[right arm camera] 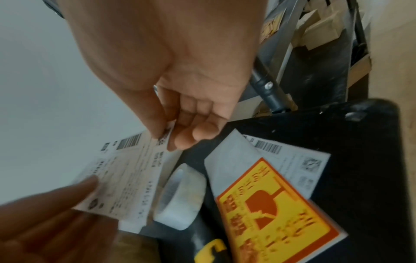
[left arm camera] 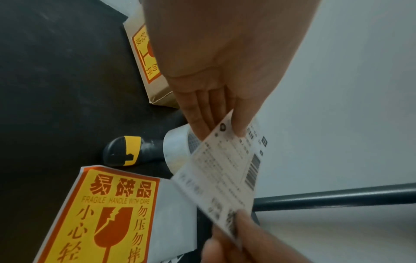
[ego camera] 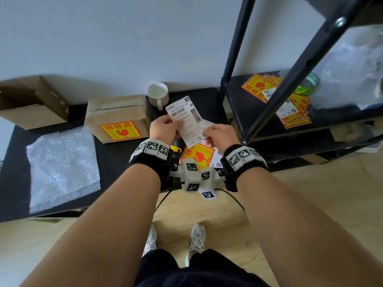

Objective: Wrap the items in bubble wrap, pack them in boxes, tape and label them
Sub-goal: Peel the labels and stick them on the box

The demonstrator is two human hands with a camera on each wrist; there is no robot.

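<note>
A white shipping label (ego camera: 187, 119) with barcodes hangs in the air above the black table (ego camera: 116, 160), held by both hands. My left hand (ego camera: 165, 129) pinches its left edge between thumb and fingers (left arm camera: 238, 122). My right hand (ego camera: 217, 135) pinches its lower right corner (right arm camera: 166, 138). A taped cardboard box (ego camera: 117, 119) with a yellow and red fragile sticker stands to the left. Another fragile sticker (ego camera: 198, 155) lies on the table under my wrists. A white mug (ego camera: 158, 95) stands by the wall.
A sheet of bubble wrap (ego camera: 62, 168) lies at the left. An open cardboard box (ego camera: 31, 102) sits at the far left. A tape roll (right arm camera: 180, 195) and a black and yellow tape dispenser (left arm camera: 126, 151) lie beneath the label. A black shelf rack (ego camera: 290, 79) at right holds more stickers (ego camera: 279, 98).
</note>
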